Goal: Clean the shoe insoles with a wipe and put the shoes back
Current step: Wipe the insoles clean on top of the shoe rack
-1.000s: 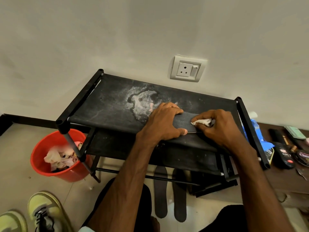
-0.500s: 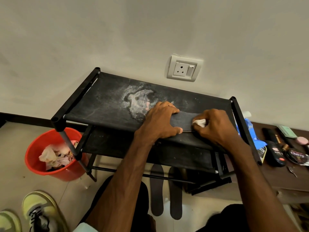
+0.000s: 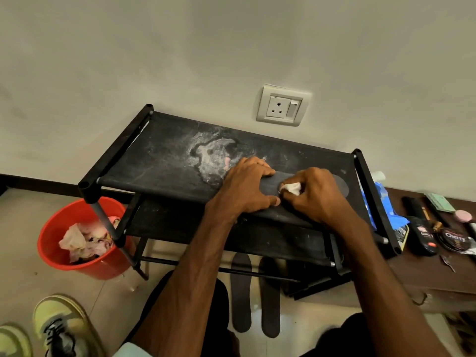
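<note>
A dark insole (image 3: 270, 185) lies across the top shelf of the black shoe rack (image 3: 164, 161). My left hand (image 3: 244, 186) grips its left end, thumb at the near edge, and holds it down. My right hand (image 3: 315, 193) pinches a small crumpled white wipe (image 3: 291, 188) and presses it onto the insole close to my left thumb. The insole's rounded right end (image 3: 341, 185) shows past my right hand. Two more dark insoles (image 3: 240, 292) lie side by side on the floor under the rack. Yellow-green sneakers (image 3: 55, 328) stand at the bottom left.
A red bucket (image 3: 51, 253) with used wipes stands left of the rack. A blue wipe pack (image 3: 386, 202), a black bottle (image 3: 423, 238) and a polish tin (image 3: 454, 239) sit on a brown surface at the right. A wall socket (image 3: 283, 105) is behind the rack.
My right hand has slid the wipe leftward along the insole toward my left thumb. My left hand keeps its hold. The view has shifted slightly.
</note>
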`<action>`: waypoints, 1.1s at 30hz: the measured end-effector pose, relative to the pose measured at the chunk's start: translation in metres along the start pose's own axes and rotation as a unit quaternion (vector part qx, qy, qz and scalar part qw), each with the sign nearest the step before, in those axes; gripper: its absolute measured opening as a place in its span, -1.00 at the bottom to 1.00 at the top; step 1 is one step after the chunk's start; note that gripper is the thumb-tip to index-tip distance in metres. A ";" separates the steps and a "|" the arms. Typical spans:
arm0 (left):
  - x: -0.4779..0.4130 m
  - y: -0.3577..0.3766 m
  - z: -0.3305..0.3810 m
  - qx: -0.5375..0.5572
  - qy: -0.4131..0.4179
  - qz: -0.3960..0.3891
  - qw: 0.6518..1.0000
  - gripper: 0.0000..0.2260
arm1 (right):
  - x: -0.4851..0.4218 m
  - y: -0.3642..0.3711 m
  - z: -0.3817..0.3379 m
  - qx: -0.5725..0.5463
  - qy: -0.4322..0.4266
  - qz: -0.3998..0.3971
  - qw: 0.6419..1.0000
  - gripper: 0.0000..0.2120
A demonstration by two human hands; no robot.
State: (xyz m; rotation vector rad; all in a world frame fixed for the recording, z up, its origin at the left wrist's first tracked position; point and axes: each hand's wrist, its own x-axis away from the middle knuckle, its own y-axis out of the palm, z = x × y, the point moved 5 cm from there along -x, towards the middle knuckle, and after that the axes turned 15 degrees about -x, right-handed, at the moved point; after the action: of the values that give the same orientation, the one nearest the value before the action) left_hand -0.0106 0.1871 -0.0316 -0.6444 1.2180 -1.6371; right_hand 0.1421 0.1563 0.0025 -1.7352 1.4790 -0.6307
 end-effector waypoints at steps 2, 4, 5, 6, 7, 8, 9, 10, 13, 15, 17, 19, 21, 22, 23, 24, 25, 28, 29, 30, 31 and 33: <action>0.001 0.000 0.002 0.001 0.002 -0.001 1.000 -0.33 | -0.002 -0.020 0.021 0.010 0.082 0.046 0.995 -0.86; 0.001 0.001 0.002 -0.004 0.002 -0.001 1.000 -0.32 | 0.002 -0.039 0.034 0.041 0.140 0.087 0.985 -0.76; 0.001 0.001 0.002 -0.005 0.000 -0.002 1.000 -0.32 | 0.003 -0.039 0.032 0.056 0.133 0.090 0.985 -0.72; 0.001 0.001 0.002 -0.007 -0.002 -0.002 1.000 -0.32 | 0.003 -0.033 0.023 0.058 0.108 0.076 0.990 -0.73; 0.001 0.000 0.001 -0.008 -0.003 -0.001 1.000 -0.32 | 0.003 -0.021 0.010 0.047 0.069 0.049 0.995 -0.78; 0.000 0.000 0.000 -0.007 -0.002 -0.001 1.000 -0.32 | 0.006 -0.008 -0.002 0.034 0.035 0.012 0.999 -0.83; 0.000 0.000 -0.001 -0.004 -0.002 -0.001 1.000 -0.32 | 0.008 0.001 -0.008 0.023 0.014 -0.013 1.000 -0.87; 0.000 0.000 -0.001 0.000 -0.001 0.000 1.000 -0.32 | 0.007 0.000 -0.008 0.019 0.017 -0.012 1.000 -0.91; 0.000 0.001 0.002 -0.002 0.001 0.000 1.000 -0.32 | 0.005 -0.035 0.023 0.020 0.124 0.077 0.989 -0.83; 0.001 0.002 0.001 -0.013 -0.002 -0.002 1.000 -0.31 | 0.008 -0.040 0.029 0.043 0.141 0.098 0.984 -0.65; 0.001 0.001 -0.001 -0.012 -0.004 -0.002 1.000 -0.32 | 0.008 -0.020 0.009 0.023 0.084 0.052 0.995 -0.76; 0.001 0.001 -0.001 0.000 -0.003 0.000 1.000 -0.33 | 0.010 -0.005 0.001 -0.020 0.060 0.006 0.998 -0.88; 0.001 0.001 0.001 0.004 -0.001 0.007 1.000 -0.33 | 0.007 -0.019 0.013 -0.039 0.104 0.042 0.993 -0.88; 0.001 0.001 0.003 0.002 0.000 0.007 1.000 -0.33 | 0.007 -0.029 0.021 -0.035 0.128 0.072 0.989 -0.86; 0.001 0.001 0.003 -0.002 0.000 0.007 1.000 -0.32 | 0.007 -0.037 0.026 -0.016 0.141 0.094 0.985 -0.85; 0.001 0.002 0.002 -0.005 -0.001 0.006 1.000 -0.32 | 0.007 -0.036 0.025 0.004 0.139 0.101 0.985 -0.85; 0.002 0.001 0.001 -0.007 -0.004 0.005 1.000 -0.33 | 0.006 -0.030 0.018 0.014 0.124 0.091 0.988 -0.84; 0.001 0.001 -0.001 0.000 -0.002 -0.001 1.000 -0.33 | 0.006 -0.004 0.001 0.003 0.081 0.034 0.996 -0.83; 0.001 0.001 0.001 0.002 -0.001 0.000 1.000 -0.34 | 0.005 -0.009 0.005 0.000 0.097 0.046 0.994 -0.80; 0.001 0.001 0.002 0.003 0.000 0.003 1.000 -0.34 | 0.004 -0.020 0.014 0.001 0.125 0.070 0.990 -0.80; 0.000 0.001 0.003 0.001 0.001 0.005 1.000 -0.34 | 0.004 -0.033 0.023 0.004 0.154 0.095 0.983 -0.78; 0.001 0.001 0.002 -0.003 0.000 0.004 1.000 -0.33 | 0.005 -0.042 0.029 0.030 0.169 0.115 0.978 -0.72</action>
State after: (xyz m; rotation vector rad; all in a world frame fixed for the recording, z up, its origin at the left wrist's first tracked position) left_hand -0.0086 0.1856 -0.0322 -0.6424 1.2249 -1.6262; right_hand 0.1910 0.1597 0.0181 -1.4296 1.8417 -0.8670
